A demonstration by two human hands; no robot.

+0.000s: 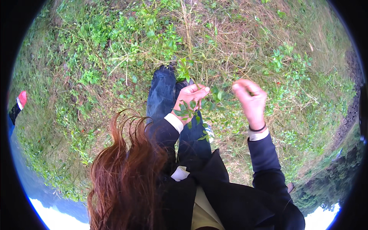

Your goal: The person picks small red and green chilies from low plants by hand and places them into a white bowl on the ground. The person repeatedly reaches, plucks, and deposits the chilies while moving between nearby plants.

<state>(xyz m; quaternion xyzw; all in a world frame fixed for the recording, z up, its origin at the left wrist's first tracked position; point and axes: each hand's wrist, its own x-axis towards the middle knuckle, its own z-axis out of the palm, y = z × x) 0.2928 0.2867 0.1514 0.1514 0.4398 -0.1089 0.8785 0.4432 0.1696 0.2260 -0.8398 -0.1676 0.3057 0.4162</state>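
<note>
My left hand (191, 97) is closed around a thin green leafy stem (205, 135) in front of my knees. Leaves of this stem hang below the hand, over my trouser leg, and more leaves show just above the fingers. To the right, my right hand (251, 99) is raised with its fingers curled and thumb close to them. It is blurred, and whether anything small lies between the fingers is unclear. A dark band (257, 128) circles the right wrist. Some leaves (217, 95) lie in the gap between the two hands.
Low green plants (95, 76) and dry grass (230, 37) cover the ground, with a few small red spots among them. Another person's sleeve and red-covered hand (21, 99) appear at the far left. Dark bare soil (349, 115) runs along the right. Long hair (126, 172) hangs into view.
</note>
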